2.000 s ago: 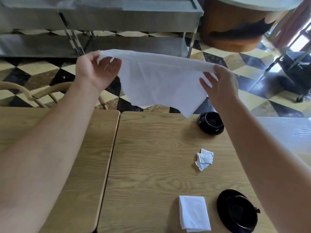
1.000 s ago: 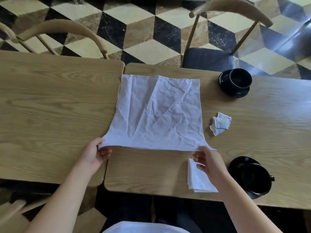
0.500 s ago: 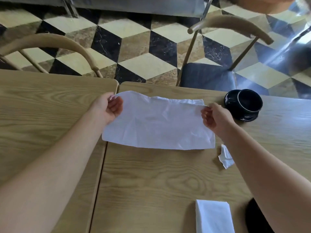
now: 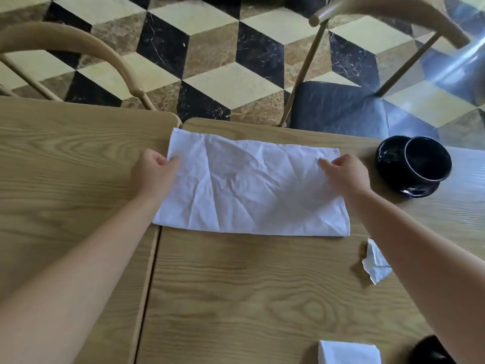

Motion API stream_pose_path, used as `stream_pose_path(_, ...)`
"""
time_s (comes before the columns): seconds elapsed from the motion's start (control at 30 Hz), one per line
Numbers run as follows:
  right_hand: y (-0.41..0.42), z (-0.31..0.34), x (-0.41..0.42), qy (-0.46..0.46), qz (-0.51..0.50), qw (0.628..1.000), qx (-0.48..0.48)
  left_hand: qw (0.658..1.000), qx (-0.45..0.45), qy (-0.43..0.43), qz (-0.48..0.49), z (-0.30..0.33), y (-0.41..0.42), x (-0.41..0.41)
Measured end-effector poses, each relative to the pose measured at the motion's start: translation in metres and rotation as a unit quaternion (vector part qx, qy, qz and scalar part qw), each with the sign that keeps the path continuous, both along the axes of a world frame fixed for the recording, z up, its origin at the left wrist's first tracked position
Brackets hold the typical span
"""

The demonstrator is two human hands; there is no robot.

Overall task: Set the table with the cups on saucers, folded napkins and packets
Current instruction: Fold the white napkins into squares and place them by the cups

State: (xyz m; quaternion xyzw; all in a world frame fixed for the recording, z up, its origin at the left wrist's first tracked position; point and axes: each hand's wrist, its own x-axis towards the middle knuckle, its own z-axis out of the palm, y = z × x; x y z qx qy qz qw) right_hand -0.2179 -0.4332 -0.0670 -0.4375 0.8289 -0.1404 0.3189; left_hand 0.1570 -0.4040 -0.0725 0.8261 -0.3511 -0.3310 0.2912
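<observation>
Two light wooden tables (image 4: 236,285) stand edge to edge, a narrow dark seam between them. Beyond their far edges stand two curved-back wooden chairs (image 4: 65,40), the right one with a dark cushioned seat (image 4: 338,106). The floor (image 4: 210,48) is marble in black, brown and cream cube-pattern tiles, with bright glare at the right.

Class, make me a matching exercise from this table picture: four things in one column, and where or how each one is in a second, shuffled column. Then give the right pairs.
Things
1. large white napkin
2. black cup
3. small folded napkin
4. crumpled packets

Places or states
A. on a saucer, far right
B. at the near edge of the picture
C. half hidden by the right forearm
D. spread flat under both hands

Pairs: 1-D, 2-A, 3-B, 4-C
</observation>
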Motion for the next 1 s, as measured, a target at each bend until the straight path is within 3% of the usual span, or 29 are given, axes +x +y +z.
stream_pose_path(0.07, 0.022, -0.002, -0.004, 0.028, 0.005, 1.000, 0.002, 0.999, 0.011, -0.033, -0.025, -0.009, 0.031, 0.008)
stream_pose_path(0.33, 0.086, -0.005, -0.022, 0.025, 0.014, 0.999, 0.019, 0.999, 0.017, -0.008, -0.032, -0.017, 0.084, 0.018)
stream_pose_path(0.47, 0.101, 0.001, -0.021, -0.001, -0.002, 1.000, -0.006, 0.999, 0.033, 0.003, -0.014, -0.012, 0.083, 0.017)
stream_pose_path(0.63, 0.117, 0.004, -0.025, -0.047, 0.016, 0.998, 0.039, 0.996, 0.075, 0.046, -0.004, -0.015, 0.097, 0.021)
stream_pose_path(0.8, 0.123, 0.007, -0.034, -0.072, -0.015, 0.997, 0.027, 0.977, 0.078, 0.175, 0.093, -0.011, 0.097, 0.020)
stream_pose_path(1.0, 0.135, 0.008, -0.034, -0.024, 0.050, 0.990, 0.128, 0.934, 0.055, 0.293, 0.197, -0.003, 0.110, 0.006)
